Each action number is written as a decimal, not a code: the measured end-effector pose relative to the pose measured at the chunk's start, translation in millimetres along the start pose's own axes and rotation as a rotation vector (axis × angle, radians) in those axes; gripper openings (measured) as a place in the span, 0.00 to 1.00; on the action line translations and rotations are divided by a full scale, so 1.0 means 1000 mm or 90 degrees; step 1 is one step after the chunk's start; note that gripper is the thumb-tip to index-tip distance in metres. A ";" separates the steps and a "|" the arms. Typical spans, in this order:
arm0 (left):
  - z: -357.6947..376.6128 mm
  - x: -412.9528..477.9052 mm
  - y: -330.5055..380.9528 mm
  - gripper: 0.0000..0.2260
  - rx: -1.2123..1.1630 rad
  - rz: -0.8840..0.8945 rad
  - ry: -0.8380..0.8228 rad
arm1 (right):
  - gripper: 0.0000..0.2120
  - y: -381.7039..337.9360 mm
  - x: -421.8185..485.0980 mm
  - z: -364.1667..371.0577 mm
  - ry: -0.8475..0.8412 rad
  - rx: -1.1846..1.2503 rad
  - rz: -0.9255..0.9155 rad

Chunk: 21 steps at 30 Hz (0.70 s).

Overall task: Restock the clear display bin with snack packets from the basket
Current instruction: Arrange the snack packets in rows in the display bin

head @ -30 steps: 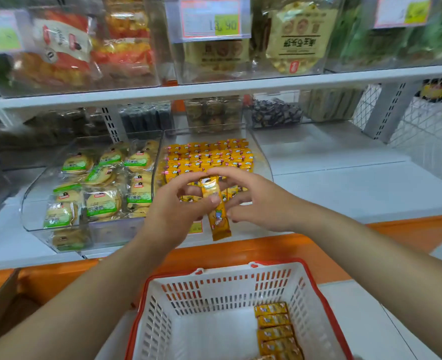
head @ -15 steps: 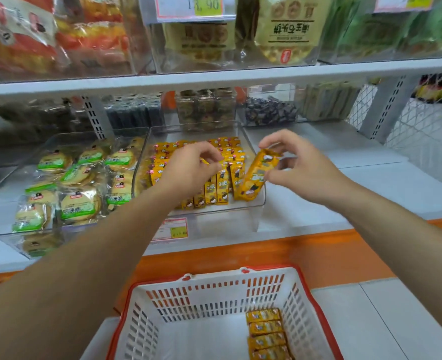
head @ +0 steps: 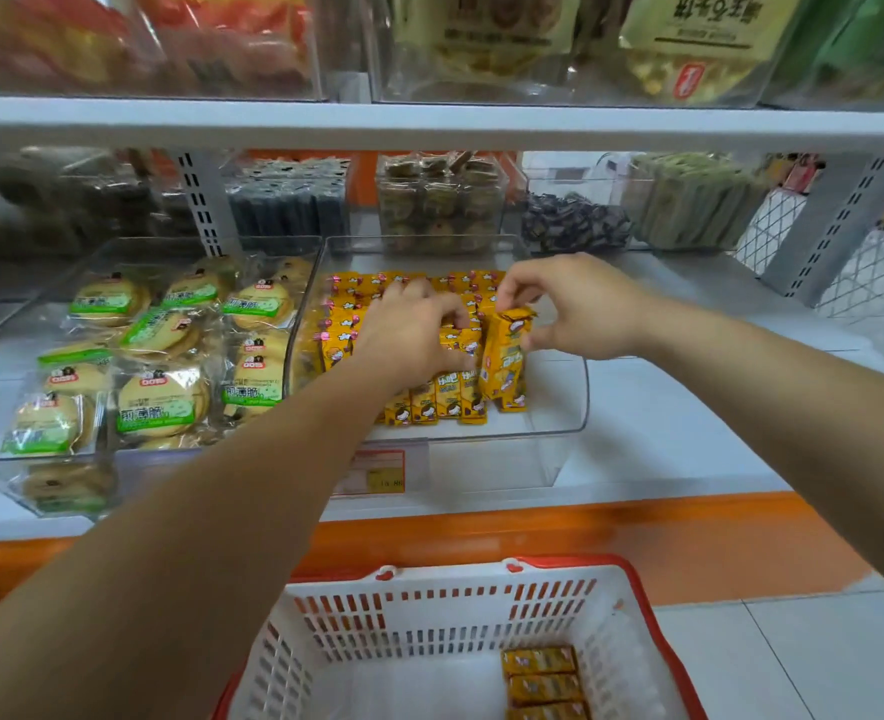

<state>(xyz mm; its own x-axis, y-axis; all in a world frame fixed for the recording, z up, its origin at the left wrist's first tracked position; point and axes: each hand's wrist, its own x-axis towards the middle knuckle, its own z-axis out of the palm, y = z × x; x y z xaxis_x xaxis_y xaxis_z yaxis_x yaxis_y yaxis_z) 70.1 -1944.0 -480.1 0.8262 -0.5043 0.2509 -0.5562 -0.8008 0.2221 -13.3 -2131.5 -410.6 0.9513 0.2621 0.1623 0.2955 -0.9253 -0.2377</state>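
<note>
Slotting a packet (head: 505, 350) into the bin (head: 559, 407) | your right hand (head: 580, 309) fingers pinch it at the row's right end | left hand (head: 409, 340) braces the row, grip unclear | next: seat it, return to the basket (head: 429, 615)

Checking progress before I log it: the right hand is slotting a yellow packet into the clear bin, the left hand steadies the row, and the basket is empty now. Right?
Not quite. The head view shows the basket still holds yellow packets in its right corner. The rest stands.
</note>
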 end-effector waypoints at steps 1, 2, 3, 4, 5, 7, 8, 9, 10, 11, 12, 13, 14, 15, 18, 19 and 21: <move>0.001 -0.001 -0.004 0.20 -0.021 -0.004 0.002 | 0.19 0.000 0.008 0.002 -0.009 -0.013 -0.003; 0.001 -0.001 -0.006 0.19 -0.032 -0.005 0.005 | 0.19 -0.001 0.015 0.004 -0.019 -0.026 -0.003; 0.002 -0.002 -0.007 0.18 -0.035 -0.005 0.009 | 0.19 0.000 0.022 0.006 -0.030 -0.040 0.000; 0.003 -0.001 -0.007 0.18 -0.034 -0.005 0.014 | 0.19 0.000 0.028 0.009 -0.043 -0.059 0.003; 0.003 -0.001 -0.008 0.18 -0.035 -0.006 0.020 | 0.19 0.001 0.033 0.010 -0.057 -0.086 0.006; 0.005 -0.001 -0.008 0.18 -0.039 -0.010 0.033 | 0.18 0.002 0.038 0.013 -0.083 -0.147 0.011; 0.007 -0.002 -0.008 0.18 -0.042 -0.010 0.038 | 0.17 0.003 0.039 0.014 -0.091 -0.167 0.015; 0.008 -0.002 -0.010 0.18 -0.044 -0.009 0.043 | 0.17 0.003 0.040 0.013 -0.094 -0.181 0.019; 0.010 -0.001 -0.011 0.18 -0.047 -0.008 0.047 | 0.17 0.004 0.040 0.012 -0.094 -0.191 0.025; 0.011 -0.002 -0.011 0.18 -0.049 -0.006 0.051 | 0.17 0.004 0.040 0.011 -0.095 -0.199 0.030; 0.011 -0.002 -0.011 0.18 -0.051 -0.005 0.054 | 0.16 0.005 0.039 0.009 -0.097 -0.201 0.035; 0.012 -0.002 -0.011 0.18 -0.053 -0.006 0.057 | 0.16 0.005 0.039 0.008 -0.096 -0.199 0.038; 0.012 -0.002 -0.011 0.18 -0.054 -0.007 0.060 | 0.16 0.005 0.039 0.008 -0.092 -0.200 0.043; 0.012 -0.002 -0.011 0.18 -0.055 -0.009 0.061 | 0.16 0.005 0.039 0.008 -0.084 -0.211 0.048; 0.012 -0.003 -0.010 0.18 -0.052 -0.017 0.063 | 0.16 0.003 0.044 0.013 -0.065 -0.276 0.061; 0.012 -0.003 -0.009 0.18 -0.052 -0.018 0.064 | 0.16 0.002 0.046 0.014 -0.070 -0.278 0.067; 0.012 -0.003 -0.009 0.17 -0.054 -0.020 0.066 | 0.19 0.000 0.048 0.013 -0.092 -0.240 0.081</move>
<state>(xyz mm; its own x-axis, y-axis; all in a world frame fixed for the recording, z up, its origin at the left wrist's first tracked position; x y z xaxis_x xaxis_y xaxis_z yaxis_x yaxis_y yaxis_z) 73.4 -1939.1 -494.5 0.8320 -0.4405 0.3373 -0.5398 -0.7830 0.3091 33.4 -2115.5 -414.8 0.9885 0.1508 0.0125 0.1481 -0.9812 0.1236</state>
